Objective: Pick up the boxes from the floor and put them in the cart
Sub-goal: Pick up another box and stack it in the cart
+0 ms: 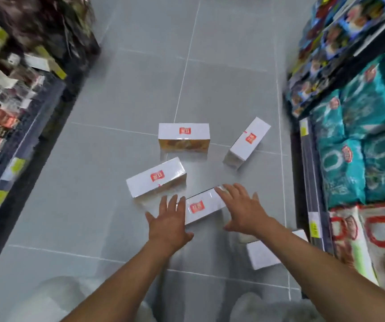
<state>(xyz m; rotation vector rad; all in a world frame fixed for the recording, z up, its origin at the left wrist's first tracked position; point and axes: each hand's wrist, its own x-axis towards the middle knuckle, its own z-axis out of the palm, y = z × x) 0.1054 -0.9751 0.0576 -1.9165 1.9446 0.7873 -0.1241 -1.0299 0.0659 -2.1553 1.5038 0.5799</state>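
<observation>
Several white boxes with red labels lie on the grey tiled floor. The nearest box lies between my two hands. My left hand hovers open at its left end, fingers spread. My right hand is open at its right end, fingers over the far corner. Neither hand grips it. Another box lies just beyond to the left, one stands farther back, and one lies angled at the right. A further box sits under my right forearm. No cart is in view.
Store shelves with small packaged goods line the left side of the aisle. Shelves at the right hold teal bagged packs and red-patterned packs. The grey floor stretches ahead.
</observation>
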